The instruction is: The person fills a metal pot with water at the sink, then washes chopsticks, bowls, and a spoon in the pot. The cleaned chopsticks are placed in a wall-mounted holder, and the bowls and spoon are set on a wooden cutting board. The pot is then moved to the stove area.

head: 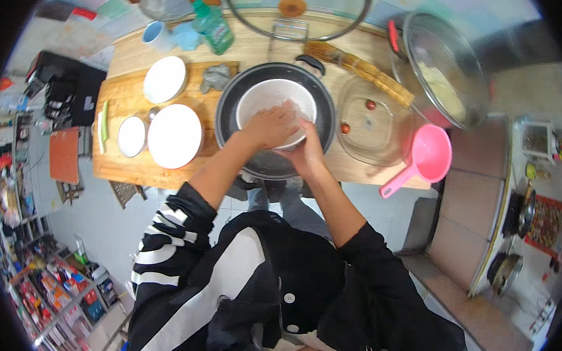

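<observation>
A white bowl (pixel 257 97) is tilted inside a dark round pan (pixel 227 124) with a black handle. My left hand (pixel 272 124) reaches into the bowl, its palm turned down and its fingers spread over the inside. With my right hand (pixel 306 150) I grip the bowl's near right rim, the thumb over the edge. Water seems to lie in the bowl and pan. Left of the pan, a grey scouring pad (pixel 215 78) rests on a wooden cutting board (pixel 132 169), with white bowls (pixel 175 136) beside it. On the right, a clear glass dish (pixel 374 150) holds two small red fruits (pixel 370 105).
A straw brush (pixel 359 73) lies behind the glass dish. A pink ladle (pixel 432 153) overhangs the table's right edge. Behind stand a green bottle (pixel 215 29), a blue cup (pixel 156 35), an upright glass lid (pixel 251 24) and a large lidded pot (pixel 441 74).
</observation>
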Tool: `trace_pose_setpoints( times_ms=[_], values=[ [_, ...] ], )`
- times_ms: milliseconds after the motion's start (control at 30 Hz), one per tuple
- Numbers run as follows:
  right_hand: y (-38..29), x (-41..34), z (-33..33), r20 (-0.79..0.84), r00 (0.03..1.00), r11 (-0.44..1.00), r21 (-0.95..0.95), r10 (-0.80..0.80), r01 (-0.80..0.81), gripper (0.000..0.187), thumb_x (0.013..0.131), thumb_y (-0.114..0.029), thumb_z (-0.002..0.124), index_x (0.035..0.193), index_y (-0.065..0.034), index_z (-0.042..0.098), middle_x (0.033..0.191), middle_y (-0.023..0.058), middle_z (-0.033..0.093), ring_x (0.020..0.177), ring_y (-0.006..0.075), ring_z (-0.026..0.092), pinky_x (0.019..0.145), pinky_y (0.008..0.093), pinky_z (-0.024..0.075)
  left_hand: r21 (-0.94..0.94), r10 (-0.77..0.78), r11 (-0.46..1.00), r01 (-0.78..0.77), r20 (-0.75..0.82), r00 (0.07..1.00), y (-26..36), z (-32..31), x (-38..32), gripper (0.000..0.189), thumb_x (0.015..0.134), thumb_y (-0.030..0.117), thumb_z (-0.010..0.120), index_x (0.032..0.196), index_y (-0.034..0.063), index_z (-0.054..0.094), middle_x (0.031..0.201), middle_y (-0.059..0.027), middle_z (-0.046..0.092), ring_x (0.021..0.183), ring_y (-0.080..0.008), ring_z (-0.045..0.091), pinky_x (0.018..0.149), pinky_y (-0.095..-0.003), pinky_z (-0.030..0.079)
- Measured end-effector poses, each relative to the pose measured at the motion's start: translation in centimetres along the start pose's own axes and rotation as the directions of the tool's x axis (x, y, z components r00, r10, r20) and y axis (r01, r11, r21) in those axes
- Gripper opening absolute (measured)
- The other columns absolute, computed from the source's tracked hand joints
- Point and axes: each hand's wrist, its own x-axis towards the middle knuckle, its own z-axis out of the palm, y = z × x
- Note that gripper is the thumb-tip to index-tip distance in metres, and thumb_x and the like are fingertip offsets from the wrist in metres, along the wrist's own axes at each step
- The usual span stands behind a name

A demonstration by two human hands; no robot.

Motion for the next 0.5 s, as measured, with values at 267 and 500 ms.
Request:
trace_pose_setpoints(
  times_ms=[267, 500],
  values=[
    [-2.0, -2.1, -0.4, -0.003, 1.0, 0.98, -0.2, -0.01, 0.009, 0.075, 0.074, -0.043, 0.054, 0.135, -0.0206, 0.016, 0.129, 0.0142, 0.033, 0.111, 0.0328, 0.042, 0.078, 0.0524, 0.043, 0.313, 0.206, 0.901, -0.299, 0.299, 0.932, -0.1, -3.4, -2.1, 0.029, 0.087, 0.031, 0.039, 0.107, 0.0205, 0.056, 0.097, -0.0111, 0.057, 0.104, -0.0251, 0.05, 0.095, -0.0423, 0.033],
    [-3.1, -2.3, 1.1, -0.212, 0.971, 0.942, -0.289, 0.11, -0.17, 0.08, 0.072, -0.06, 0.056, 0.131, -0.0154, 0.027, 0.129, 0.0157, 0.032, 0.116, 0.0332, 0.035, 0.087, 0.0525, 0.0373, -0.198, -0.049, 0.973, 0.116, 0.313, 0.948, 2.4, -1.0, -3.2, 0.043, 0.08, 0.032, 0.06, 0.107, -0.0014, 0.055, 0.097, -0.0155, 0.062, 0.086, -0.0268, 0.059, 0.08, -0.0345, 0.043]
  ],
)
